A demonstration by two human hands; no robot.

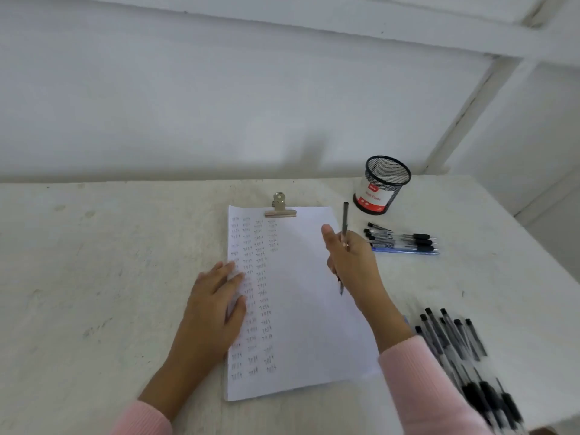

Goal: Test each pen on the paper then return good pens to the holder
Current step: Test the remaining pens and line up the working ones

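Head camera looks down on a white table. Left hand lies flat with straight fingers pressing the left edge of the white sheet of paper, which is covered in columns of pen marks. Right hand curls its fingers around a slim black pen, its tip above the paper's right side. Beyond stands the black mesh holder; loose black pens lie beside it.

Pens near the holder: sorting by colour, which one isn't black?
The blue pen, lying nearest the person in the group beside the holder; the others there have black grips.
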